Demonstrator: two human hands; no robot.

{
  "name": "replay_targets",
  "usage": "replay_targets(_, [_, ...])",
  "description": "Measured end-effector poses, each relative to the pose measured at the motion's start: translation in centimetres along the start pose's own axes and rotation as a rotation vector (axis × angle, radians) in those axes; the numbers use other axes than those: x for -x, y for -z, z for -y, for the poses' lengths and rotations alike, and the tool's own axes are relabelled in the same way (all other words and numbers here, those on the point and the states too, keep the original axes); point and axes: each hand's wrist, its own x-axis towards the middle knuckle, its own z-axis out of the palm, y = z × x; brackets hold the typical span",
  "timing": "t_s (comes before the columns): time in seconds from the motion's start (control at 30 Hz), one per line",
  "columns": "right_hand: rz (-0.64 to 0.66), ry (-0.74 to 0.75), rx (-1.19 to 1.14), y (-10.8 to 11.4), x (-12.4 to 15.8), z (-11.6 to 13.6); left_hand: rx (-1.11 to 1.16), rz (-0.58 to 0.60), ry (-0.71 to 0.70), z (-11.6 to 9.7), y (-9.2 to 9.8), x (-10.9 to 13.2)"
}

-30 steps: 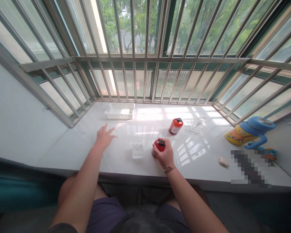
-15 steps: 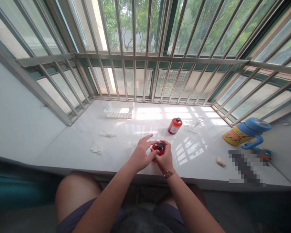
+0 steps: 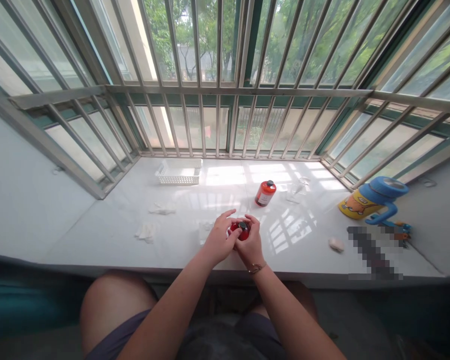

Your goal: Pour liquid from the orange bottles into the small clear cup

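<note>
We see deep red on the nearer bottle beneath a black cap; the farther bottle is orange-red, topped in black, its label white. We find the desk plain white, gridded with bright patches, and the basket white with a lattice pattern. To us the flask is blue and yellow, printed with an orange cartoon figure. We note a pinkish-beige lump, a teal curtain and purple-grey shorts.

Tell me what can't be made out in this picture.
Head view: lower part of the held red bottle, hidden by the left hand and right hand.
Head view: print on the other red bottle's label, too small.
Head view: dark object at right, blurred by pixelation.
</note>
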Motion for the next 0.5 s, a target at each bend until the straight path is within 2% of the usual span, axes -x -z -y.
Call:
replay_targets(0.13, [-0.015,-0.028,0.038,0.1,0.0,-0.1,-0.022,0.100,0.019,-0.5,0.4,-0.2])
replay_targets(0.23, [-0.011,-0.030,0.037,0.1,0.0,-0.1,-0.009,0.110,0.037,-0.6,0.6,-0.4])
replay_targets(0.33, [-0.003,-0.021,0.027,0.1,0.0,-0.3,0.040,0.060,0.051,-0.4,0.3,-0.5])
replay_targets(0.5, [-0.002,-0.014,0.060,0.0,0.1,-0.5,0.071,-0.111,0.086,0.1,-0.6,-0.5])
